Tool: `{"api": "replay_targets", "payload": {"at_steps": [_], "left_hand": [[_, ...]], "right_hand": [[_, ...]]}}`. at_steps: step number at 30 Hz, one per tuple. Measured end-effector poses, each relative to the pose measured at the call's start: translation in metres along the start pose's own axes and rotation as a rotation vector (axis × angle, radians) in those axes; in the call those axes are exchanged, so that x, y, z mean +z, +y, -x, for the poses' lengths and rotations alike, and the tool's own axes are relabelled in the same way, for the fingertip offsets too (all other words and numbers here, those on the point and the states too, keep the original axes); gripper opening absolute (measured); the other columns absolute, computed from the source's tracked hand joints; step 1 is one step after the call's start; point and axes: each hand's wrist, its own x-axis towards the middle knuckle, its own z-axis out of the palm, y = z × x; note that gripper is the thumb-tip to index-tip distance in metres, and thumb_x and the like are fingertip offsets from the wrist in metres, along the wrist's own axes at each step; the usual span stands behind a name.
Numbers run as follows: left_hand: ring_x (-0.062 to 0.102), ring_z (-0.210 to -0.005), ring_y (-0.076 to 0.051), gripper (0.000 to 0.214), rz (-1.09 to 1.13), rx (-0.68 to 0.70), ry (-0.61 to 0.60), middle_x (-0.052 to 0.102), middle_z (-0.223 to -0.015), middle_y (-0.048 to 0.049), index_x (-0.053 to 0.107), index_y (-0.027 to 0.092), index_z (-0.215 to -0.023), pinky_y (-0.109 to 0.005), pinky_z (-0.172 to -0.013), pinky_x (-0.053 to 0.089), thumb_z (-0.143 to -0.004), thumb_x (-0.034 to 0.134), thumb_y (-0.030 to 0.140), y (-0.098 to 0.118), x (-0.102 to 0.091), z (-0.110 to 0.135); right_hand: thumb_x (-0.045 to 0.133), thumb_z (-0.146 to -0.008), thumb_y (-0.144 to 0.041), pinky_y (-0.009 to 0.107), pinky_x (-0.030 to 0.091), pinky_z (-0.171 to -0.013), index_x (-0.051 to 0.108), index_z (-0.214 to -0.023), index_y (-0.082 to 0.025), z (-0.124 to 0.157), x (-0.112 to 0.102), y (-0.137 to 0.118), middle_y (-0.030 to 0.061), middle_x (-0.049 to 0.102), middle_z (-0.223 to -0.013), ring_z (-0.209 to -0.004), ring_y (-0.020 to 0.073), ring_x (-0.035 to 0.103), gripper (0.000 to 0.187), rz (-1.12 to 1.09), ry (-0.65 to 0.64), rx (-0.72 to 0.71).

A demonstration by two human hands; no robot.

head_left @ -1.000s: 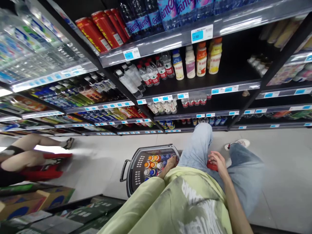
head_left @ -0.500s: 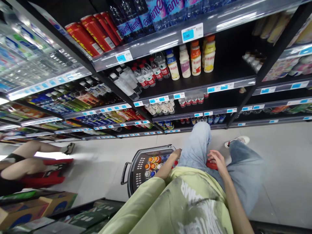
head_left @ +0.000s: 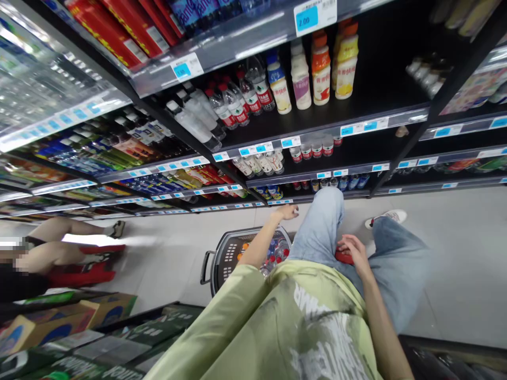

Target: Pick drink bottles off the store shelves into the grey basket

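Note:
My left hand [head_left: 288, 211] is stretched out past the far rim of the basket, fingers loosely bent and apart, with nothing seen in it. Beneath that forearm lies a dark plastic basket [head_left: 219, 264] with a handle, holding orange-capped bottles [head_left: 242, 249] and clear red-capped bottles [head_left: 278, 258]. My right hand [head_left: 352, 250] hangs between my knees, its fingers relaxed and slightly apart. It is next to a red object [head_left: 344, 258], mostly hidden by the hand and jeans; whether they touch I cannot tell.
Shelves ahead carry red-labelled water bottles [head_left: 240, 112], milk drink bottles [head_left: 321, 74] and small bottles [head_left: 317, 149] lower down. At left, another person's leg [head_left: 59, 232] shows beside a red object [head_left: 91, 272]. Cardboard boxes [head_left: 59, 322] stand at lower left.
My left hand has moved from the basket's right side up toward the shelves. Red-capped bottles in the basket now show more. The right hand stays in about the same place.

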Motion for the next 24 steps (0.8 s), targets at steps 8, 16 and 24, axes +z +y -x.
{"api": "replay_targets", "payload": {"at_steps": [8, 16, 24], "left_hand": [[0.074, -0.089, -0.021, 0.032, -0.068, 0.19, -0.057, 0.082, -0.099, -0.0034, 0.073, 0.022, -0.122, -0.028, -0.086, 0.053, -0.094, 0.068, 0.035, -0.035, -0.111, -0.012], [0.071, -0.112, -0.025, 0.037, 0.08, 0.344, 0.374, 0.076, -0.11, -0.0059, 0.07, 0.011, -0.121, -0.046, -0.107, 0.054, -0.098, 0.063, 0.039, -0.045, -0.217, -0.012], [0.071, -0.119, -0.023, 0.029, 0.229, 0.44, 0.676, 0.074, -0.119, -0.0089, 0.069, 0.01, -0.114, -0.042, -0.104, 0.057, -0.103, 0.048, 0.028, 0.029, -0.272, -0.071]], "right_hand": [[0.093, -0.062, -0.072, 0.031, 0.055, -0.06, 0.074, -0.096, -0.024, 0.003, -0.007, 0.006, 0.0039, 0.08, -0.081, -0.064, 0.0198, 0.07, 0.061, 0.028, 0.036, 0.014], [0.095, -0.057, -0.07, 0.03, 0.055, -0.06, 0.074, -0.094, -0.023, -0.001, -0.004, 0.007, 0.0035, 0.079, -0.079, -0.063, 0.019, 0.07, 0.063, 0.093, 0.023, 0.066], [0.093, -0.053, -0.074, 0.03, 0.057, -0.061, 0.074, -0.094, -0.021, 0.001, 0.0, 0.009, 0.0046, 0.08, -0.079, -0.063, 0.0193, 0.07, 0.07, 0.111, 0.05, 0.079]]}}
